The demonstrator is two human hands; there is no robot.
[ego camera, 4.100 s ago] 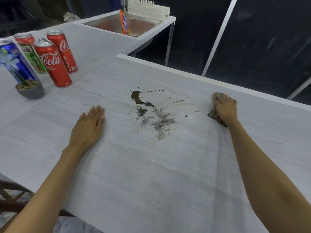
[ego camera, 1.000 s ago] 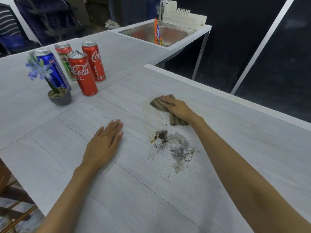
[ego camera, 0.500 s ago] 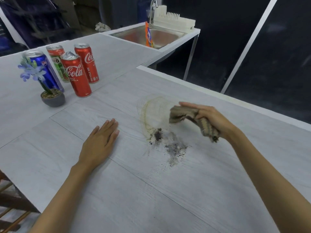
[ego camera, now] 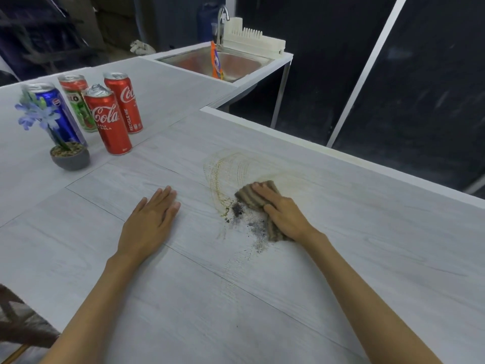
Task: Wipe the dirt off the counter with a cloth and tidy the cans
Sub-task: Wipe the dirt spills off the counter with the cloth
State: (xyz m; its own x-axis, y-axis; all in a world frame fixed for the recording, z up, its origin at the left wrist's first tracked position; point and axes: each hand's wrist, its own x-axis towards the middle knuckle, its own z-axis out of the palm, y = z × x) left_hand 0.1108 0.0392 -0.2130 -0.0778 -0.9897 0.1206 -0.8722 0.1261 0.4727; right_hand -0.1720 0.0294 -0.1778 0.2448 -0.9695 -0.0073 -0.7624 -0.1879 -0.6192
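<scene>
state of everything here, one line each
cloth, bunched, pressed on the counter
right hand, pressing the cloth
left hand, flat on counter, empty
dirt, partly wiped, dark crumbs remain
smear, brown arc streaked beyond cloth
cans, four, upright, grouped
flower pot, upright

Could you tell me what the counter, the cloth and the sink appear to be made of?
Counter: likely laminate, matte, with printed pale wood grain and seams. Cloth: soft ribbed fabric, probably microfibre, bunching under the right hand. Sink: shiny metal, probably stainless steel.

I count four cans [ego camera: 107,122]: two red, one blue, one green; one cloth [ego camera: 250,198], one potted flower [ego camera: 69,158], one sink [ego camera: 236,64].
</scene>
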